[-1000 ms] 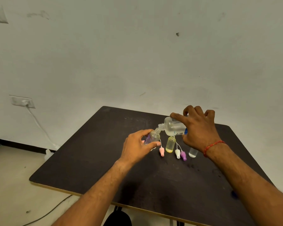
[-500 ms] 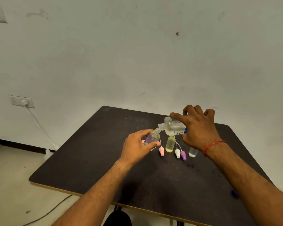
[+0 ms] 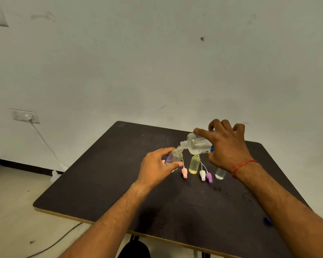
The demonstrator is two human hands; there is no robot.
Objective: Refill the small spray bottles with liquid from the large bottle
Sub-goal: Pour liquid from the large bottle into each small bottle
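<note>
My right hand grips the large clear bottle, tipped on its side with its open neck pointing left. That neck meets the mouth of a small purple-tinted spray bottle, which my left hand holds tilted just above the table. A small yellow bottle stands open below the large bottle. A small clear bottle stands partly hidden under my right wrist. Pink, white and purple spray caps lie on the table between them.
The dark table stands near a pale wall. A small blue object lies by my right forearm. A wall socket with a white cable is at the left. A dark chair shows under the table's front edge.
</note>
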